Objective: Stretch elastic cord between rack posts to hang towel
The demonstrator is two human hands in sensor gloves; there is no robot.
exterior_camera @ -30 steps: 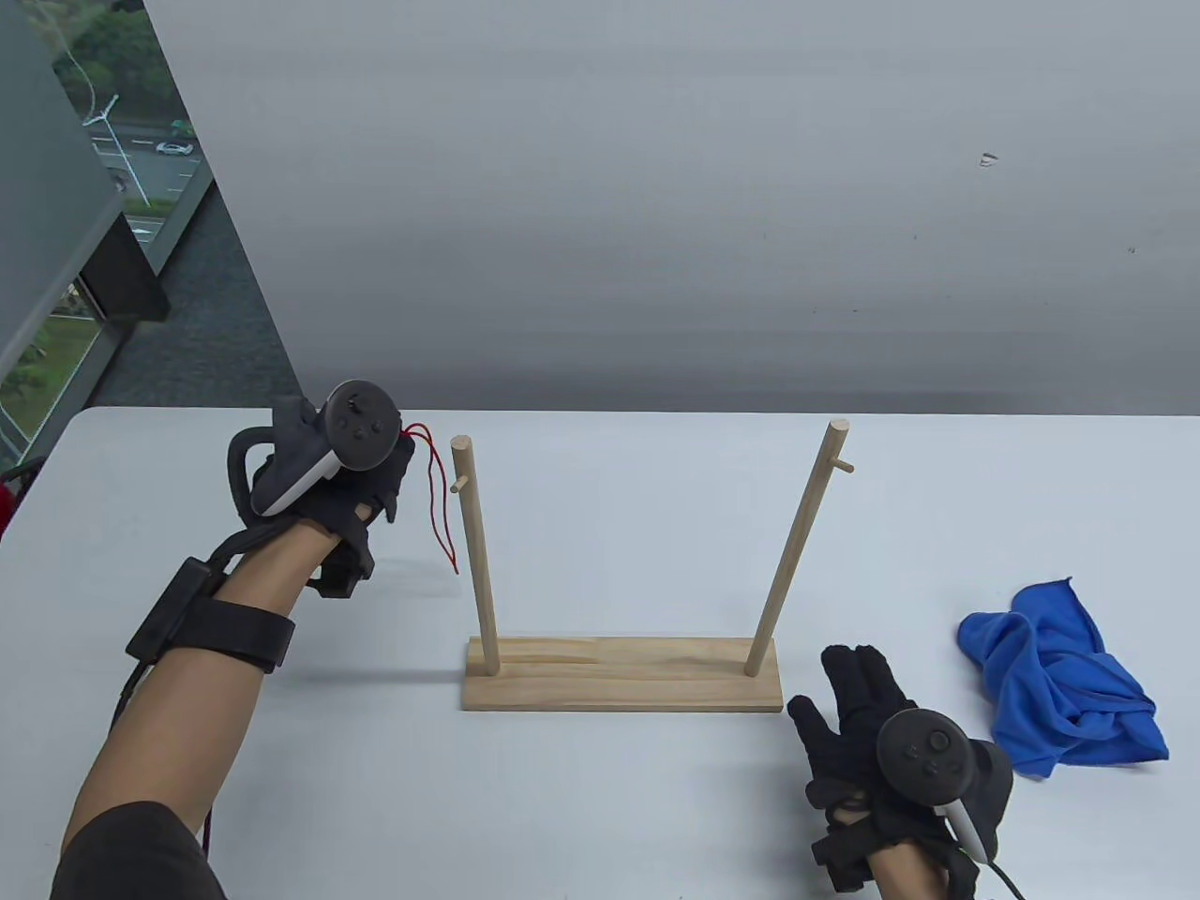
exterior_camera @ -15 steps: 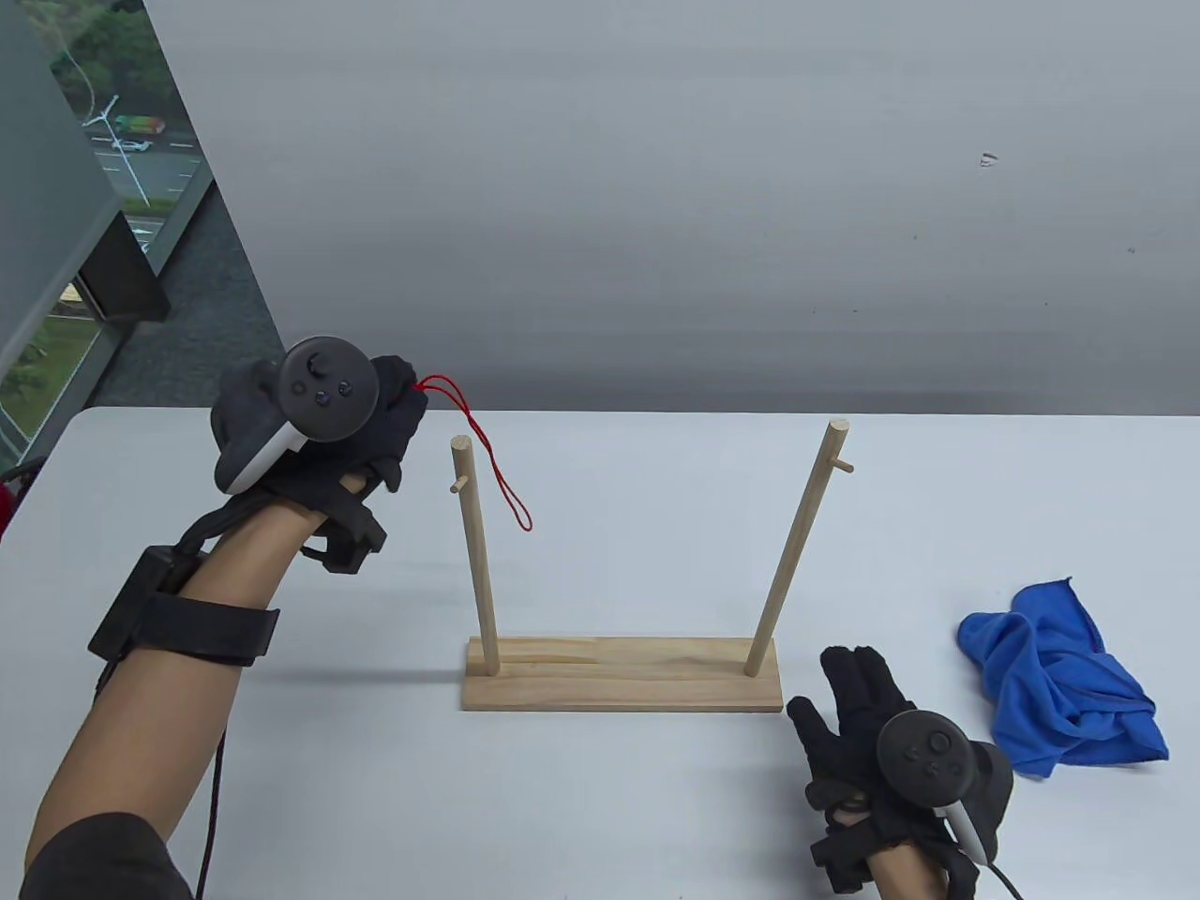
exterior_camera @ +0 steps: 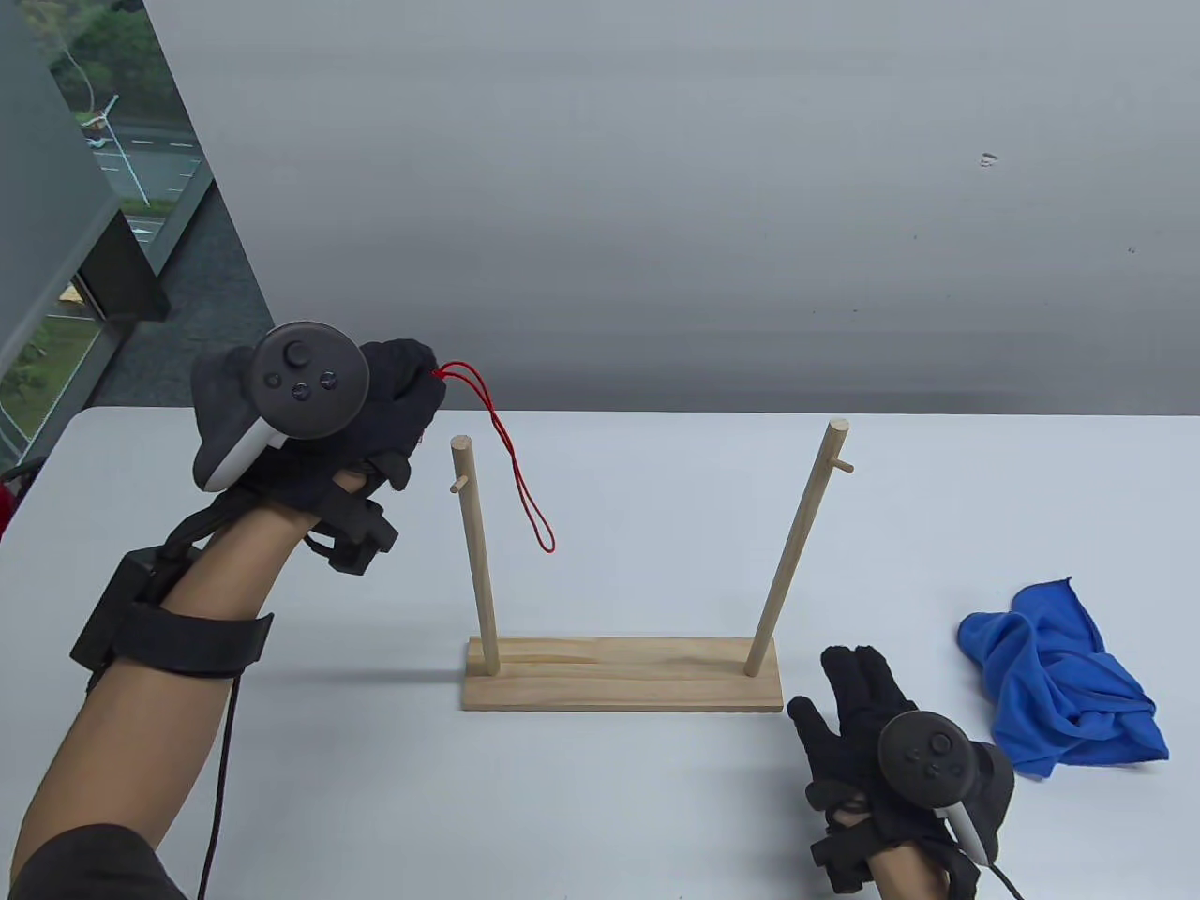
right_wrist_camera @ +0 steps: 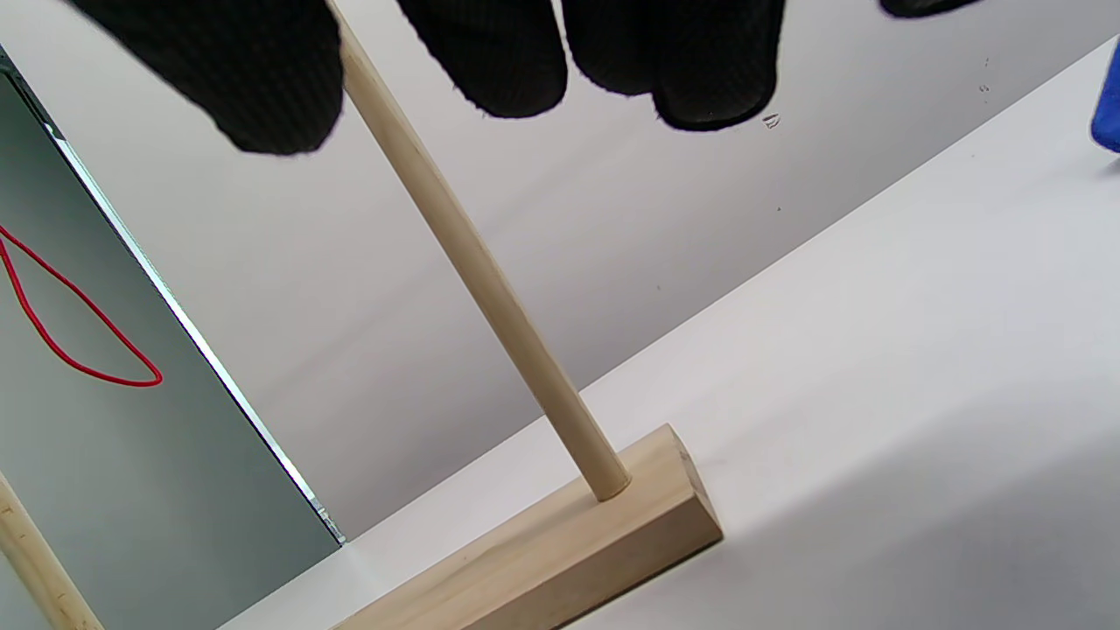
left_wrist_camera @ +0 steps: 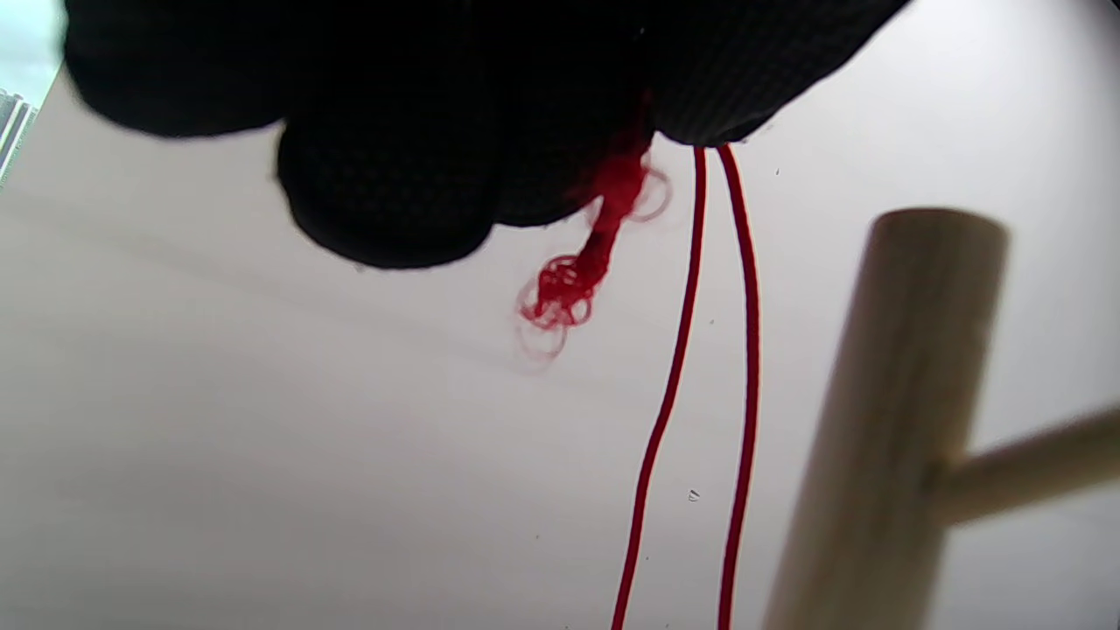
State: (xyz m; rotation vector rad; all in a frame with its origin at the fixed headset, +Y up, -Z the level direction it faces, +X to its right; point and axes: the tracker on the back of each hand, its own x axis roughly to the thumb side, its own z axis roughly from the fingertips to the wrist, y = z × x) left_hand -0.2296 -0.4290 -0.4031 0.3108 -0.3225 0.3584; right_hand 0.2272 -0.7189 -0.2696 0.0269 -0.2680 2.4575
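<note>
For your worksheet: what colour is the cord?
Red; the elastic cord shows best in the left wrist view.

The left hand (exterior_camera: 375,412) hides the red cord's (exterior_camera: 514,459) upper end; its frayed tip (left_wrist_camera: 560,293) looks blurred.

Two posts, left (exterior_camera: 473,553) and right (exterior_camera: 793,551), rise from the base (exterior_camera: 622,675) at counter (exterior_camera: 600,797) centre, with an open gap between them. Cord (exterior_camera: 511,459) hangs in that gap just beside the left post's top. Towel (exterior_camera: 1064,680) lies well right of the base; right hand (exterior_camera: 867,741) rests between them, near the base corner.
</note>
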